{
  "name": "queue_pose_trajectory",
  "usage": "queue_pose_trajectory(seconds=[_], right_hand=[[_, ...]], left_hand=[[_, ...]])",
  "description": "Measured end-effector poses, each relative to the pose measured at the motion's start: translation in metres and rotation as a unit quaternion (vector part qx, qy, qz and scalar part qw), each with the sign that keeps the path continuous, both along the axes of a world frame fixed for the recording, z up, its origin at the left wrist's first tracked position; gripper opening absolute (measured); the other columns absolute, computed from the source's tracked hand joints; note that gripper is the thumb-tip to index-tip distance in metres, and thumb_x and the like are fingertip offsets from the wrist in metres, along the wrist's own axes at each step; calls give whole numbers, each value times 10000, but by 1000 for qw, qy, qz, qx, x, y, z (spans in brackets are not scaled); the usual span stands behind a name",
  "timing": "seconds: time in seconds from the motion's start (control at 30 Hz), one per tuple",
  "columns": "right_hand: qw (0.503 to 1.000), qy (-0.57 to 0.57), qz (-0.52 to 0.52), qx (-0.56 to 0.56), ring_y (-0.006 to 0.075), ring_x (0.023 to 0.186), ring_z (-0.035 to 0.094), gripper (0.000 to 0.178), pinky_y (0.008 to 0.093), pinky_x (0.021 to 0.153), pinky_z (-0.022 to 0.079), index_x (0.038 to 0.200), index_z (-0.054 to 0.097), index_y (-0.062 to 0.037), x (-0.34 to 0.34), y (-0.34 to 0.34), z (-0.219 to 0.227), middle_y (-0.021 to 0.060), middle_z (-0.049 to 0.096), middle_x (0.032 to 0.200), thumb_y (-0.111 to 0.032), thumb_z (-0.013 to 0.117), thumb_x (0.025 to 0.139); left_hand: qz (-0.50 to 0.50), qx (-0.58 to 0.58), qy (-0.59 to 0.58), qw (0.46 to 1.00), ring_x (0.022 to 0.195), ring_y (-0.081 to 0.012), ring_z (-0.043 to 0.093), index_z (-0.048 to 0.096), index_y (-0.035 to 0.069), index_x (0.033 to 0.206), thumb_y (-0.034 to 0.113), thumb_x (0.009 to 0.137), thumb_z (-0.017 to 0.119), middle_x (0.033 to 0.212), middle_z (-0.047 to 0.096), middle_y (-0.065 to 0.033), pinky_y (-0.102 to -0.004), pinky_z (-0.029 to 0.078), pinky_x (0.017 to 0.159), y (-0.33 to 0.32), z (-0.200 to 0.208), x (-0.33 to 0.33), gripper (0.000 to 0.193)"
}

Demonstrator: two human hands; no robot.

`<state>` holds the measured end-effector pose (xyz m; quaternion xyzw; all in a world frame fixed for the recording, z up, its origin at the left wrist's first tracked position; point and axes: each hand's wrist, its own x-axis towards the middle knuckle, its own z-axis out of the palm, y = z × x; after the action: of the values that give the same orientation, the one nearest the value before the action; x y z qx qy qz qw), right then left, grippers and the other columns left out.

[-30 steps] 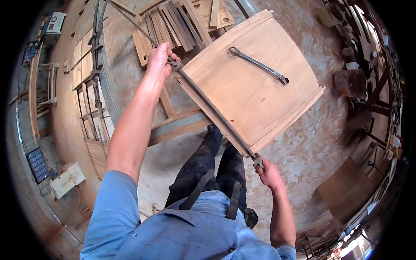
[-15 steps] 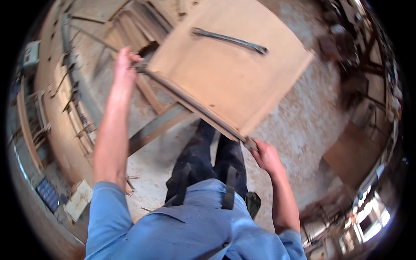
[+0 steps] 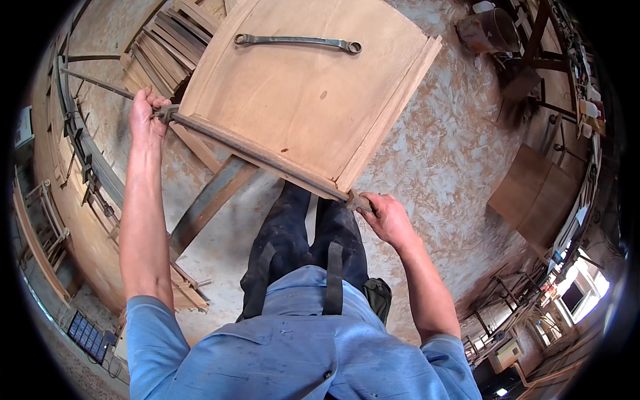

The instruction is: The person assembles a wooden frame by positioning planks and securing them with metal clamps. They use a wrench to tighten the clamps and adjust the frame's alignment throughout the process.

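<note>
A long bar clamp lies along the near edge of a pale wooden panel with raised side rails. At the clamp's left end, my left hand is closed around the bar beside the jaw. My right hand grips the clamp's other end, next to the panel's near right corner. The jaws sit at the two ends of the panel's near edge; whether they press tight, I cannot tell. A double-ended ring wrench rests on the panel's far part, touched by neither hand.
Under the panel's left side a wooden beam slants toward me. Stacked wood strips lie at the far left. On the right are a rusty bucket and a brown board. My legs stand close to the panel's near edge.
The panel, clamp, wrench and both hands now appear farther left and higher in the view, and the surroundings have shifted too. Both hands keep their hold on the clamp.
</note>
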<state>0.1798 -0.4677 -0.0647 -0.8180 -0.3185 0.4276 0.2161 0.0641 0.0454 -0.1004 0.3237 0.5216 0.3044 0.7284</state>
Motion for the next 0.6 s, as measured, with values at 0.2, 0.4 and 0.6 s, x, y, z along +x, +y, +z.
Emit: queue_pose_trajectory(seconds=[0.2,0.4,0.6], right_hand=[[994,-40,-72,68,359,1025,601,402,427,926,479,1170,595,-43,-9,-14,-3,147,657,1005,-118,717,795],[951,104,-272,105,280,1203,560,408,373,1042,429,1264,550,-32,-34,-67,-26,139,649,1185,-69,659,873],[933,161,-316,56,212,1142,601,279,329,998,452,1210,586,17,-33,-66,-23,127,671,1147,-97,567,956]], left_hand=[[2,10,2,1000,521,-112,360,402,89,830,90,938,496,625,327,10,-306,373,511,4,-5,-4,143],[3,8,3,1000,527,-118,385,422,64,874,86,930,497,631,348,1,-317,384,509,4,-5,-2,97],[18,10,18,1000,510,-126,375,417,88,816,92,934,479,607,339,1,-314,370,501,2,-3,-1,133]])
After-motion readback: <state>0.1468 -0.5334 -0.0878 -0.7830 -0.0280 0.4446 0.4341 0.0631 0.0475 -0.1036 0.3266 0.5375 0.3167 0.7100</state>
